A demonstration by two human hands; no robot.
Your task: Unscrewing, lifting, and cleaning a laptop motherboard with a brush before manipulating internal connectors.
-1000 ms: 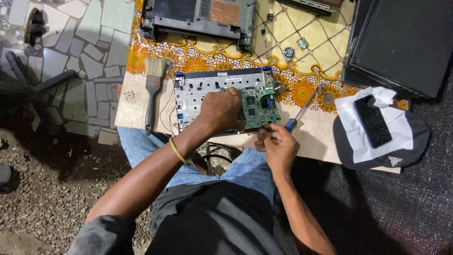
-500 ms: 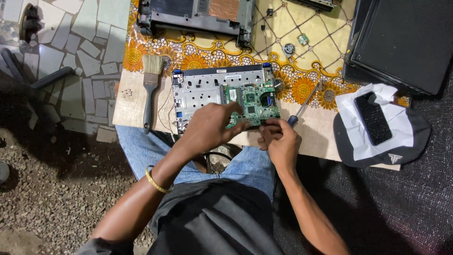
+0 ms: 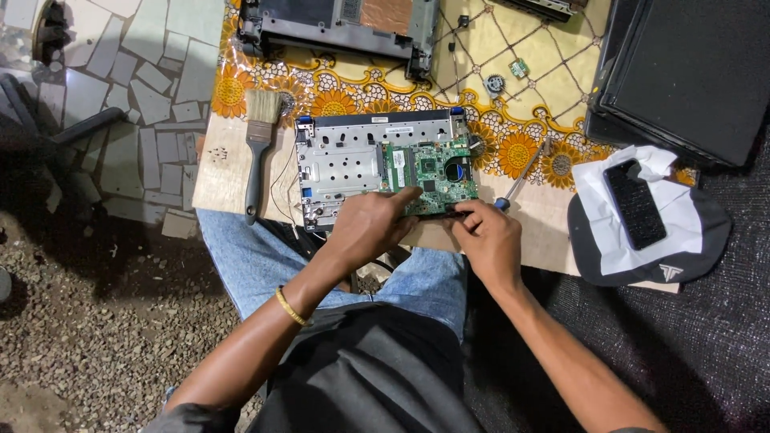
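Both hands (image 3: 433,228) lower on circuit board (image 3: 433,170)

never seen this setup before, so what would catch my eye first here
First, the green circuit board seated in the silver metal laptop chassis at the middle of the wooden board, with the left hand and right hand both at the board's near edge. Next, the yellow sunflower-patterned cloth under it all. To the left lies a black-handled paintbrush; to the right, a black phone rests on white paper.
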